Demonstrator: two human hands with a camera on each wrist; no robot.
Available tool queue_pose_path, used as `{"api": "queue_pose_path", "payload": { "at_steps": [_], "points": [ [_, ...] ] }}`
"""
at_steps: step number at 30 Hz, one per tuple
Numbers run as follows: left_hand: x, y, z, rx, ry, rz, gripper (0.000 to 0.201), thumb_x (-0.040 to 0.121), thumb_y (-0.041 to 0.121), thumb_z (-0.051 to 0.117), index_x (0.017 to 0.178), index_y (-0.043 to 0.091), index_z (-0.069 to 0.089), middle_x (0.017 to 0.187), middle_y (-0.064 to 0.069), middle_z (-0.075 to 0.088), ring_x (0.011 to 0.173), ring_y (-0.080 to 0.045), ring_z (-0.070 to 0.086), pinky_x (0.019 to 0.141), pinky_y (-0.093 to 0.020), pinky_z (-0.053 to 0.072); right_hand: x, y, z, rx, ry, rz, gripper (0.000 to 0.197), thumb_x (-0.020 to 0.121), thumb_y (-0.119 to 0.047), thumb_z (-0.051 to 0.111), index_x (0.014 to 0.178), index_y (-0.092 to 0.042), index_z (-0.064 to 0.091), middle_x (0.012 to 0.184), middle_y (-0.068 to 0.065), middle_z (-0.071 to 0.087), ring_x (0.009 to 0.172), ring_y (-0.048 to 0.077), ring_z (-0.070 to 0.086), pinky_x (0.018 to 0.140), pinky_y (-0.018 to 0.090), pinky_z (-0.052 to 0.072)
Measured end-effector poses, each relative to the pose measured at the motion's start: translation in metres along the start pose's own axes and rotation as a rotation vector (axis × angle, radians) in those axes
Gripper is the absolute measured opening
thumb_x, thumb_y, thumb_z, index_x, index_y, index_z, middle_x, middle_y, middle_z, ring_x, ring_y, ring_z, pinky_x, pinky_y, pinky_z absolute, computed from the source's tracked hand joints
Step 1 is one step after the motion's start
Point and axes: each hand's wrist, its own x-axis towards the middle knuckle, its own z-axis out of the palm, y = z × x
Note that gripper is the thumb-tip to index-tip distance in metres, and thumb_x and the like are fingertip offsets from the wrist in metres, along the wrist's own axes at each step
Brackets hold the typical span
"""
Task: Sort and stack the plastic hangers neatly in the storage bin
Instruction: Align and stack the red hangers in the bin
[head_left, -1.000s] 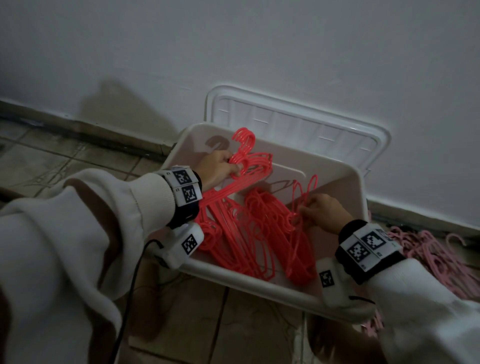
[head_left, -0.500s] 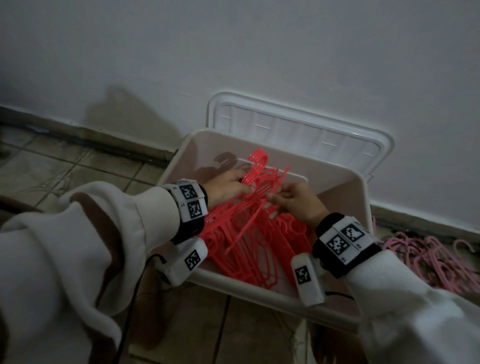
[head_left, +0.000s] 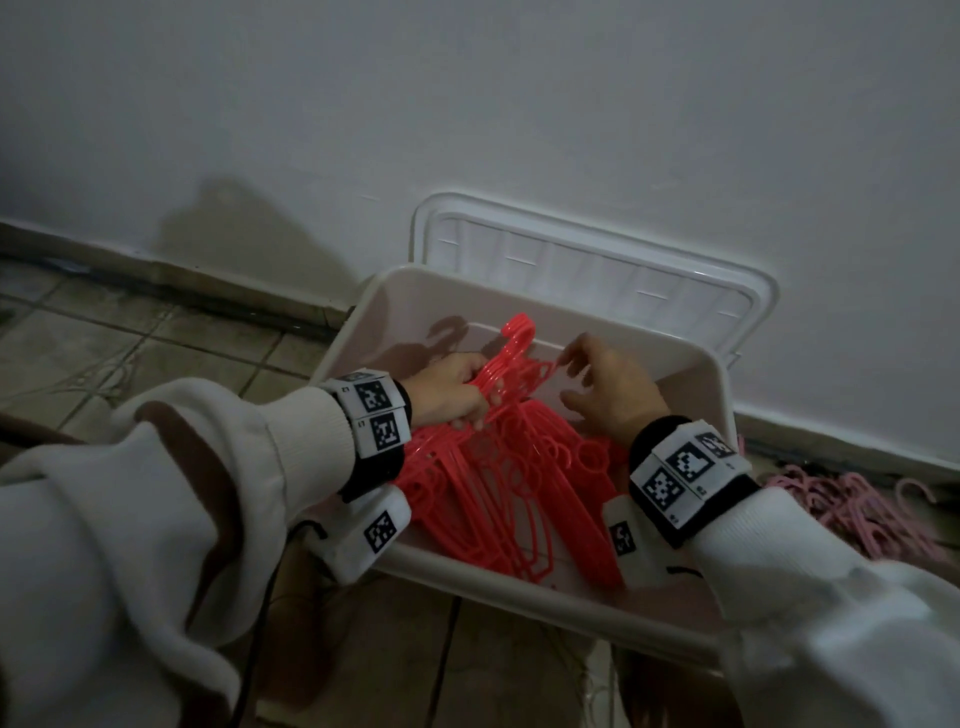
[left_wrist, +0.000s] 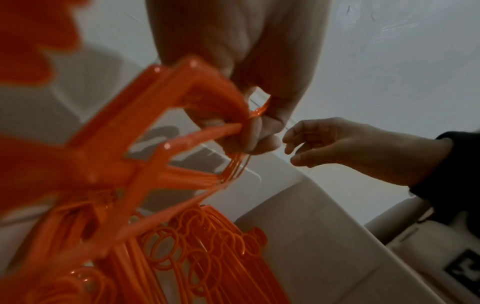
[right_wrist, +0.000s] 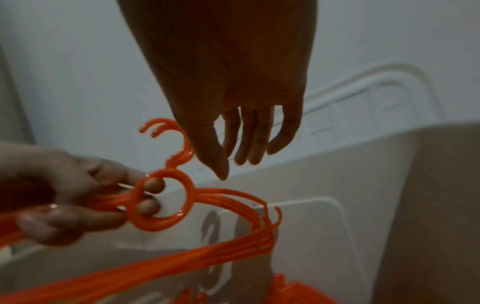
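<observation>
A white storage bin (head_left: 524, 603) on the floor holds a pile of red plastic hangers (head_left: 519, 499). My left hand (head_left: 457, 395) grips a bunch of several red hangers (right_wrist: 182, 197) near their necks, hooks (head_left: 519, 332) pointing up toward the wall. In the right wrist view its fingers (right_wrist: 152, 185) curl through the bunch's ring. My right hand (head_left: 602, 384) hovers just right of the bunch, fingers loosely spread, holding nothing. In the left wrist view, the left hand (left_wrist: 249, 131) pinches the hangers (left_wrist: 161, 160) and the right hand (left_wrist: 337, 144) is close beside it.
The bin's white lid (head_left: 597, 265) leans against the wall behind the bin. A heap of pink hangers (head_left: 857, 504) lies on the tiled floor to the right. Tiled floor (head_left: 130, 353) extends to the left. A black cable (head_left: 260, 634) hangs from my left wrist.
My right hand moved from the hangers at the bin's right side over to the bunch, touched it, and now has let go. The left hand lowered the bunch slightly into the bin.
</observation>
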Motion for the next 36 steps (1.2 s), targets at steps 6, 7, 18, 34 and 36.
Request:
{"api": "queue_pose_path", "payload": {
  "at_steps": [6,7,18,34,36],
  "points": [
    [-0.003,0.017,0.009,-0.056,-0.149,0.031,0.038,0.073,-0.025,0.033,0.079,0.010,0.047,0.077,-0.003,0.050,0.037,0.000,0.048,0.031,-0.013,0.028,-0.008,0.000,-0.023,-0.358,-0.279,-0.050,0.060,0.086,-0.036,0.059,0.138,-0.021,0.033,0.144,0.000,0.037,0.136,0.018,0.030,0.113,0.052,0.014],
    [-0.004,0.021,0.011,-0.071,-0.171,0.037,0.038,0.073,-0.025,0.032,0.079,0.009,0.047,0.076,-0.004,0.050,0.036,-0.001,0.047,0.031,-0.013,0.027,-0.009,-0.001,-0.025,-0.367,-0.303,-0.065,0.055,0.089,-0.034,0.056,0.138,-0.021,0.033,0.144,-0.001,0.038,0.136,0.017,0.031,0.112,0.055,0.011],
    [-0.010,0.023,0.005,0.113,-0.031,0.146,0.037,0.085,-0.005,0.053,0.117,0.012,0.054,0.094,-0.009,0.064,0.070,-0.015,0.059,0.064,-0.021,0.047,-0.004,-0.002,-0.015,-0.101,-0.238,-0.206,0.036,0.096,-0.011,0.045,0.131,-0.006,0.048,0.129,0.013,0.057,0.120,0.025,0.052,0.091,0.021,0.031],
    [0.006,-0.014,-0.007,0.573,0.078,0.141,0.038,0.092,0.047,0.046,0.121,0.022,0.052,0.112,-0.001,0.061,0.103,-0.021,0.057,0.095,-0.038,0.043,0.021,-0.015,0.023,-0.077,-0.437,-0.134,0.043,0.093,-0.004,0.044,0.136,-0.010,0.044,0.139,0.009,0.048,0.129,0.024,0.043,0.105,0.025,0.027],
    [0.008,-0.015,-0.007,0.578,0.094,0.150,0.036,0.094,0.040,0.046,0.123,0.018,0.050,0.114,-0.002,0.060,0.105,-0.022,0.056,0.094,-0.036,0.042,0.028,-0.013,0.027,-0.113,-0.427,-0.136,0.048,0.089,-0.004,0.049,0.136,-0.009,0.041,0.136,0.012,0.049,0.126,0.027,0.046,0.105,0.031,0.033]
  ]
}}
